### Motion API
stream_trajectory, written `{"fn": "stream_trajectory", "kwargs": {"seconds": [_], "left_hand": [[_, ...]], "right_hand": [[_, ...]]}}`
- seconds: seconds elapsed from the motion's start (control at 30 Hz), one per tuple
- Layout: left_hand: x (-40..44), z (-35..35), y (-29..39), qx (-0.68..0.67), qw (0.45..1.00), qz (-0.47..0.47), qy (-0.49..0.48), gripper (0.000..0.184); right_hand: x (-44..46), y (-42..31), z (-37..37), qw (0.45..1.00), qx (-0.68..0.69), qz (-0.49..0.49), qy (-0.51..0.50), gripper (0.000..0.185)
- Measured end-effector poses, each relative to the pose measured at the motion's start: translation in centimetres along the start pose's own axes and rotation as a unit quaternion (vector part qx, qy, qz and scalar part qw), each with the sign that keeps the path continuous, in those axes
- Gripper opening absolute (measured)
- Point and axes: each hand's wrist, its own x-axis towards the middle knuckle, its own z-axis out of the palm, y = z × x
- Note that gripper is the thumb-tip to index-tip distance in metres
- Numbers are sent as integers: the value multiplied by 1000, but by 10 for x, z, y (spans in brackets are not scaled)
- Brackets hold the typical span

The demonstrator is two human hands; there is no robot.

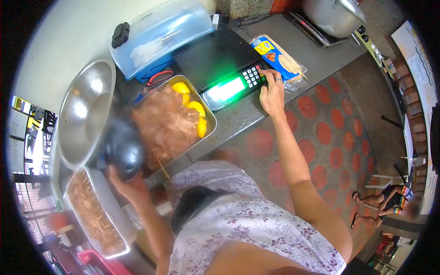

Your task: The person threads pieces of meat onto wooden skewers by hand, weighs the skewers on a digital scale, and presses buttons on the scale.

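My left hand (130,187) grips the lower edge of a dark, shiny bowl (123,149), which is tilted and slightly blurred beside a metal tray (211,130). Thin slices of raw meat (162,121) fill that tray, with bright yellow pieces (196,108) along its right side and a thin stick (163,168) at its near edge. My right hand (273,94), wearing a ring, holds nothing; its fingertips touch the keypad (252,76) of a digital scale (215,52). The scale's display (224,91) glows green-white, too bright to read.
A pack of bamboo skewers (278,57) lies right of the scale. Behind are a blue clear-lidded box (165,36) and red-handled scissors (159,77). A large steel basin (87,114) leans left, above a white container of skewered meat (96,215). A pot (337,16) stands far right; a person (387,201) sits beyond.
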Motion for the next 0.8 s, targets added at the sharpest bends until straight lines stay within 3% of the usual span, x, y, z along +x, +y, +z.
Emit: {"fn": "stream_trajectory", "kwargs": {"seconds": [0.17,0.8], "left_hand": [[-3,6,0,4,1000,-1,30,44],[0,1,0,8,999,-8,-36,45]], "right_hand": [[-1,0,1,1000,-3,-3,5,47],[0,0,-1,1000,-13,-5,-5,49]]}}
